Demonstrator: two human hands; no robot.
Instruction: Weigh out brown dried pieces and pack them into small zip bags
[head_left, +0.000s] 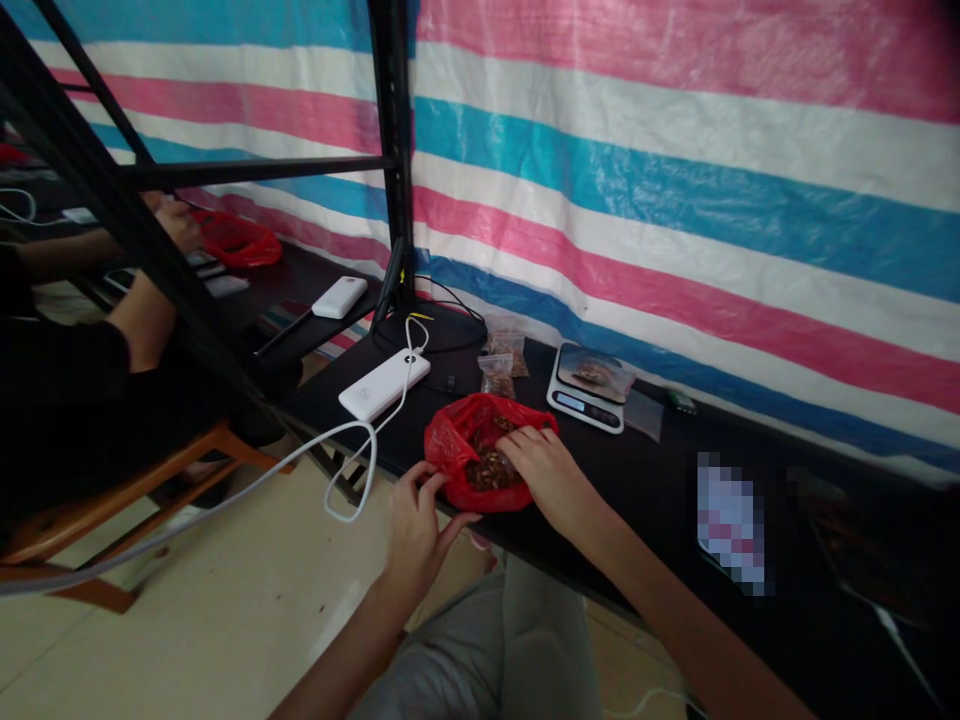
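A red plastic bag (pixel 450 435) stands open at the table's front edge, with many small brown pieces (pixel 491 470) inside; their kind I cannot make out. My left hand (pixel 420 520) grips the bag's near left side, fingers at its rim and thumb along its lower front. Over the right rim reaches my right hand (pixel 536 465), its fingers curled together in the bag among the pieces; the fingertips are hidden. Behind the bag lie small clear zip bags (pixel 496 377) of brown pieces. A white digital scale (pixel 585 410) carries another filled clear bag (pixel 596 375).
On the black table (pixel 622 500), a white power bank (pixel 382 385) with a looping white cable (pixel 367 470) lies left. A blurred-out phone (pixel 731 525) is at right. Beyond a black metal frame (pixel 394 200), another person's hands (pixel 176 225) are near a second red bag (pixel 240 240).
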